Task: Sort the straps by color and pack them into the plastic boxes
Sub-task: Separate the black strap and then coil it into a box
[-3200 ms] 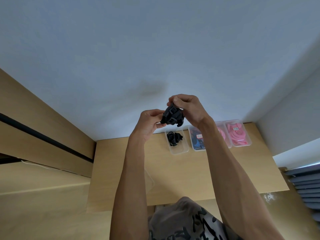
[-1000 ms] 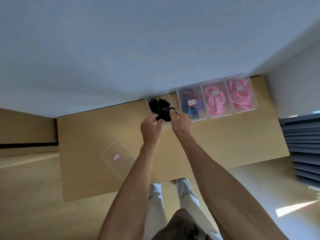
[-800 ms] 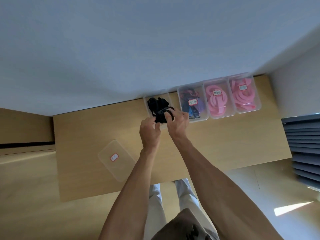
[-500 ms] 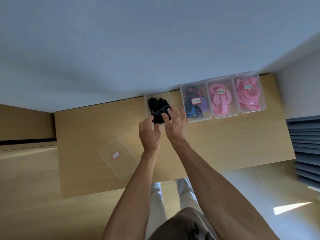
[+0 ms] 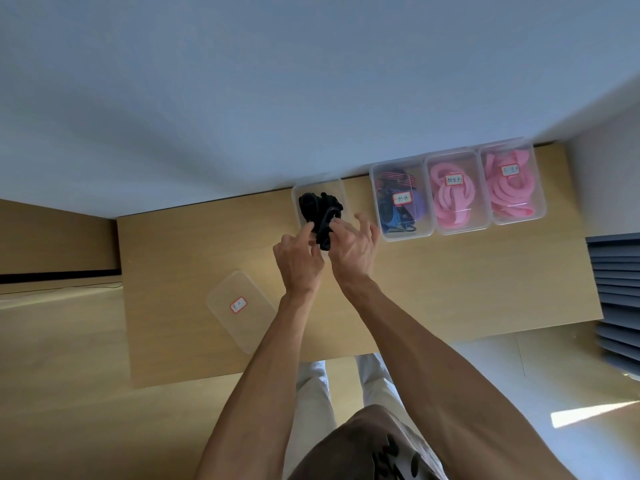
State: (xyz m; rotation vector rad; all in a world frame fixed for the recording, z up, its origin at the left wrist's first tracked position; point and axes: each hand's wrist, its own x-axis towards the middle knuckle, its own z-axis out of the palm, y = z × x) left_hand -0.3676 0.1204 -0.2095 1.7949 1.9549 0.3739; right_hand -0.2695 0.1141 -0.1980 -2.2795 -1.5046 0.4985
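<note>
While the left hand (image 5: 300, 261) reaches its index finger to the black straps (image 5: 320, 213) and the right hand (image 5: 353, 247) spreads relaxed fingers against their near end, neither hand grips anything, and the bundle sits heaped in the open box (image 5: 343, 192) at the wall, its near part bulging over the rim. Springy coils like these could unwind and spill onto the table (image 5: 450, 271) once the fingers lift, and the loose lid (image 5: 242, 310), lying well apart, might then fail to seat, unlike on the lidded boxes of blue straps (image 5: 398, 206) and pink straps (image 5: 450, 199).
</note>
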